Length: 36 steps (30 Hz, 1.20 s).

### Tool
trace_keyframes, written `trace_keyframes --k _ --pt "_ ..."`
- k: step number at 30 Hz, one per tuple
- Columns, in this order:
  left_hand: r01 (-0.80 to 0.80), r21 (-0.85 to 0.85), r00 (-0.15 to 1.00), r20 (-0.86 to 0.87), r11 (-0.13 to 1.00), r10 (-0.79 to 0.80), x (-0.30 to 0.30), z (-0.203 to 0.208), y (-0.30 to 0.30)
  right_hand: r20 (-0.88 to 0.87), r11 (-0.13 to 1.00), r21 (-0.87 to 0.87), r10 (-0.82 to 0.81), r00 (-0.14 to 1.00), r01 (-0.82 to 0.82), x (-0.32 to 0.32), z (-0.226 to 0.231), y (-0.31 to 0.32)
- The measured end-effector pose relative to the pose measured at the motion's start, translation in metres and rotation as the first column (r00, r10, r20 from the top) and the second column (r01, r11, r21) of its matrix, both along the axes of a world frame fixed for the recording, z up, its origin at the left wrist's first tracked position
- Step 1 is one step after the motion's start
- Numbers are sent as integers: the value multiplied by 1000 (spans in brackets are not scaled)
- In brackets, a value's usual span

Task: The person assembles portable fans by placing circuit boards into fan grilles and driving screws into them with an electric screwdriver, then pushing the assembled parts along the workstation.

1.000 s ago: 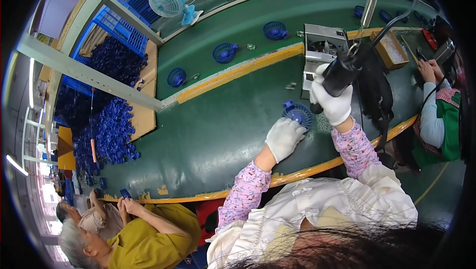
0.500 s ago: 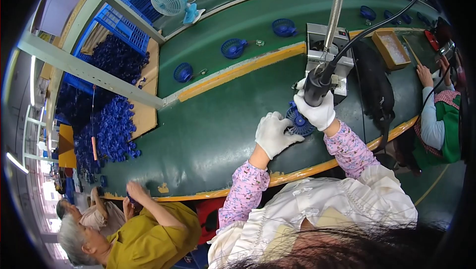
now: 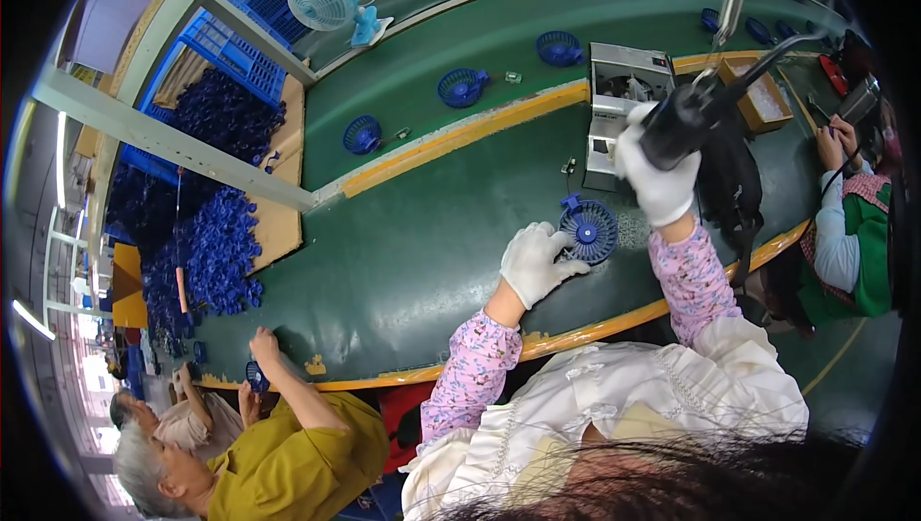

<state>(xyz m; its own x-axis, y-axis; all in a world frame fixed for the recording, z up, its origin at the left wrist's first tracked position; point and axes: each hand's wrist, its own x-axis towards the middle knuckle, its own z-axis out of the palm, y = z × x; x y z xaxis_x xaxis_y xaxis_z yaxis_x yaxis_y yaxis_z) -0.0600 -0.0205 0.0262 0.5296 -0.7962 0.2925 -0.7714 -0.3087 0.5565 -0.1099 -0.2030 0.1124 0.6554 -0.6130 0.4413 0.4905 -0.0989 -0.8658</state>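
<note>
Round, ribbed blue fan housing (image 3: pixel 590 232) by spread left hand (image 3: pixel 535 266), right hand (image 3: pixel 658 185) closed around black driver (image 3: pixel 678 125)

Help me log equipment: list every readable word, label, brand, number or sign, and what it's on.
None can be read clearly enough to quote.
Silver machine: small dark marking, too small to read.
Black tool in the right hand: blurred, no lettering legible.
</note>
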Motion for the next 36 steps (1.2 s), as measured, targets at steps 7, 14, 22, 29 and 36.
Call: trace_keyframes --k 7,14,22,29,36 --pt "45 52 999 15 998 -46 -1 3 -3 41 989 -52 -134 990 136 10 -4 -29" --pt "43 21 999 27 999 -44 0 -1 -1 -45 998 43 55 997 -53 -5 0 16" --pt "85 -4 996 28 996 -85 3 -7 -2 -226 962 -184 159 961 -202 -9 -31 48" --pt "87 -77 995 -32 993 -89 0 -6 -3 -283 939 -231 184 941 -253 -2 -40 51" --pt "76 -33 997 23 997 -75 2 -10 -4 -202 974 -142 147 968 -178 -3 -34 48"
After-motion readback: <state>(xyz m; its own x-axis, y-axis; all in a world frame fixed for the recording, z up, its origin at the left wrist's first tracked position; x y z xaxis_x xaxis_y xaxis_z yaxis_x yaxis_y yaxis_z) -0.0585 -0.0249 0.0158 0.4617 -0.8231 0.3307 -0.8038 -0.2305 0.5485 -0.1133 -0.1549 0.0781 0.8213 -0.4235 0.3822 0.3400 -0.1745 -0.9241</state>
